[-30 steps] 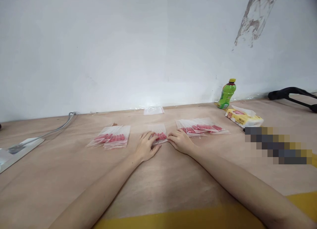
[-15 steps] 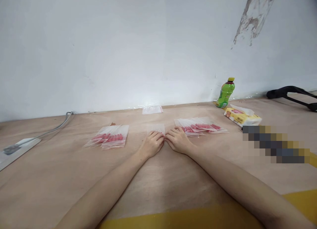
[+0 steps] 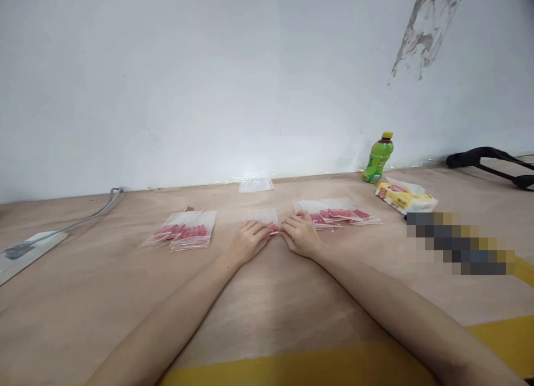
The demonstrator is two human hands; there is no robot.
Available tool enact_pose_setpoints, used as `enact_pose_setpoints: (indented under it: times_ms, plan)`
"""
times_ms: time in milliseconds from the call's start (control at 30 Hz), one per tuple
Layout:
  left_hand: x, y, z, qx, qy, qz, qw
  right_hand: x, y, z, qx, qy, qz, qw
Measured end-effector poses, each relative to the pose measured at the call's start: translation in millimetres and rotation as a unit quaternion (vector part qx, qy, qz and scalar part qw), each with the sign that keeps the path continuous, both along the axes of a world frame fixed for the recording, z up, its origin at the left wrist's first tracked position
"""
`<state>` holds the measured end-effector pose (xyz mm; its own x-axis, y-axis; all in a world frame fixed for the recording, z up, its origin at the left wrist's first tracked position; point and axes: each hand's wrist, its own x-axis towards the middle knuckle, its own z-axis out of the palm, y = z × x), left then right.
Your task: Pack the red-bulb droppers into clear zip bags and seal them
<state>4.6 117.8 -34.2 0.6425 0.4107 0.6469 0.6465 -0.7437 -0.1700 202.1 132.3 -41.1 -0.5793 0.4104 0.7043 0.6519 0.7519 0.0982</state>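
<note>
A small clear zip bag with red pieces in it lies flat in the middle, its near edge towards me. My left hand, fingers curled, grips the near left part of this bag and covers some of it. At its near right corner my right hand has its fingers bent and pinched together on the edge; the fingertips are partly hidden. Beside my right hand is a pile of zip bags holding red pieces. More filled zip bags overlap one another to the left.
Flat plastic bags lie by the wall. On the right stand a green bottle and a yellow tissue pack, near a black frame-like object and a blurred-out patch. A grey cable runs along the left.
My left hand has slid a little left along the bag's near edge, away from my right hand, so more red pieces show between them. My right hand has barely moved.
</note>
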Motion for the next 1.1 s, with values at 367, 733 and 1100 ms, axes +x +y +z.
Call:
enact_pose_setpoints:
  times_ms: [367,733,1100]
  plan:
    - [-11,-4,-1.2,-0.015,-0.021,0.012,1.0,-1,5,-0.9,0.007,-0.01,0.028,1.0]
    - [6,4,-3.8,-0.009,0.017,-0.003,1.0,-6,2,-1.4,0.012,-0.021,0.023,0.999]
    - [7,1,0.9,0.006,0.053,0.014,0.998,-9,-1,-1.0,0.015,-0.025,0.017,0.999]
